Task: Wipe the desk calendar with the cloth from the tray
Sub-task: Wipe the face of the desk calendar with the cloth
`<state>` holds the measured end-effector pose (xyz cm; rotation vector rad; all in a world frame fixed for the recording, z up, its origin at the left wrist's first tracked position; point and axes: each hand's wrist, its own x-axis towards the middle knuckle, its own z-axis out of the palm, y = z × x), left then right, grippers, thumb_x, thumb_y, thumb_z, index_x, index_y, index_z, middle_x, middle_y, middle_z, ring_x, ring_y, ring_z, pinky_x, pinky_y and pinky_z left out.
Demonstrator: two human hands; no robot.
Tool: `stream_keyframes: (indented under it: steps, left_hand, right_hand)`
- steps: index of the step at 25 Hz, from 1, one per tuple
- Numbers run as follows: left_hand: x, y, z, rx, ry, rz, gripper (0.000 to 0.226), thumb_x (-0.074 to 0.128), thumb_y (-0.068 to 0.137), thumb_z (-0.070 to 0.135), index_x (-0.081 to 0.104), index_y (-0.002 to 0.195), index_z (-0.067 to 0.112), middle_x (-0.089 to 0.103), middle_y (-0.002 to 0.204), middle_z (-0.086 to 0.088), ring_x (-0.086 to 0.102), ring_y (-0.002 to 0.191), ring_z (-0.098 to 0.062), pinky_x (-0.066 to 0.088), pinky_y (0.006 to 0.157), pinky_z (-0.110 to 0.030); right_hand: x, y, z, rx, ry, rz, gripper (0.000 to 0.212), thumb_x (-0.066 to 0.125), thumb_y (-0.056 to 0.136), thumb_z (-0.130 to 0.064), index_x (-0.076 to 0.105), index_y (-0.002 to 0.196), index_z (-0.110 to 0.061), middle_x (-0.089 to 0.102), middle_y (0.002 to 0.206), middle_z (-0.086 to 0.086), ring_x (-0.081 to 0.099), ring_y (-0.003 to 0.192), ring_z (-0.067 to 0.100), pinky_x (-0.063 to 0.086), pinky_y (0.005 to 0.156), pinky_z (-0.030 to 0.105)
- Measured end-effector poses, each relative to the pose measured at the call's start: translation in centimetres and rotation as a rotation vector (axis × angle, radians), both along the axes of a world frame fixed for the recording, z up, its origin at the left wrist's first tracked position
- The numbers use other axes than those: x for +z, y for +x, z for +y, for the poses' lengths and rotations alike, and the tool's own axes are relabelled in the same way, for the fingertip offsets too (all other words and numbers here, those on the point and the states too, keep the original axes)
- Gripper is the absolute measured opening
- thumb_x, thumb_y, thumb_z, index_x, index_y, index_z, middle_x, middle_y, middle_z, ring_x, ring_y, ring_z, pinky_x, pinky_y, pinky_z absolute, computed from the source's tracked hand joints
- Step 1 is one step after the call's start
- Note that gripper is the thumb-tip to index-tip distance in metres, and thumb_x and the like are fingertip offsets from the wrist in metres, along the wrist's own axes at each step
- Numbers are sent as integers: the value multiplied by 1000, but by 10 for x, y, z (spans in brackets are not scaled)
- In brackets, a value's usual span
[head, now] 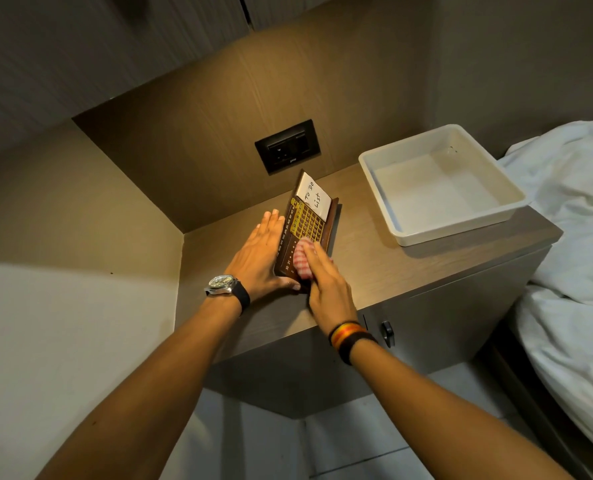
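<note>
Both forearms reach in from the bottom of view, watch on the left wrist, banded bracelet on the right. My right hand [326, 282] has its fingers [317, 252] curled down over the checked cloth [303, 259], pressing it onto the near end of the desk calendar [305, 226]; the grip looks closed on the cloth, though the palm side is hidden. My left hand [260, 258] is open and flat, fingers extended along the calendar's left edge, thumb hooked at the near corner, bracing it.

Calendar stands tilted on the tabletop [374, 268], in front of the wall socket [287, 146]; a "To Do List" note pad [314, 197] sits at its far end. White tray [444, 183] rests well apart to the right, nothing in it, so the cloth is already fetched.

Judgement: wiping is under way, near end only covered. To do it well, keep the left brace firm so the stand does not slide or fold, stroke away along the gold grid with light even pressure, and lift before the pad so the paper is not creased or pulled off. Edges and back appear yet to be done.
</note>
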<state>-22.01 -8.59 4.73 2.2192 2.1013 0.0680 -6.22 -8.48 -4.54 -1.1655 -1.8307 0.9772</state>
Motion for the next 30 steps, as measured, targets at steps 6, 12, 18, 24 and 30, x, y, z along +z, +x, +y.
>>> stream_keyframes:
  steps: [6, 12, 18, 24, 30]
  left_hand:
    - [-5, -4, 1, 14, 24, -17, 132, 84, 72, 55, -1, 161, 7, -5, 171, -15, -10, 156, -23, 6, 129, -46]
    - [-4, -2, 6, 14, 12, -11, 144, 87, 61, 64, -2, 161, 10, -6, 171, -12, -10, 157, -24, 0, 127, -40]
    - [-6, -4, 4, 9, 34, -7, 134, 85, 70, 56, -1, 161, 8, -4, 171, -14, -10, 156, -23, 6, 129, -47]
    - [-4, 3, 6, 36, 18, -16, 138, 88, 66, 55, 0, 161, 8, -5, 170, -14, -10, 157, -25, 3, 128, -43]
    - [-6, -2, 1, 8, 28, -9, 129, 84, 74, 51, -1, 161, 6, -4, 171, -15, -10, 157, -24, 4, 129, -44]
  right_hand:
    - [-8, -1, -33, 79, 82, 31, 83, 52, 94, 9, 25, 162, -32, 25, 170, -2, 24, 157, 24, 32, 123, 52]
    - [7, -4, 16, -27, -39, 58, 73, 51, 98, 1, 28, 162, -28, 30, 168, 2, 34, 153, 30, 43, 116, 56]
    - [-16, 4, -29, 51, 11, 54, 80, 52, 97, 5, 25, 162, -33, 29, 169, -2, 31, 155, 29, 41, 116, 57]
    - [23, -13, 18, -17, 17, 86, 75, 52, 96, 5, 31, 160, -27, 32, 167, 1, 31, 155, 25, 37, 121, 52]
    - [-17, 16, -16, 179, 181, -18, 80, 52, 95, 10, 29, 161, -28, 26, 170, -3, 23, 158, 20, 30, 125, 50]
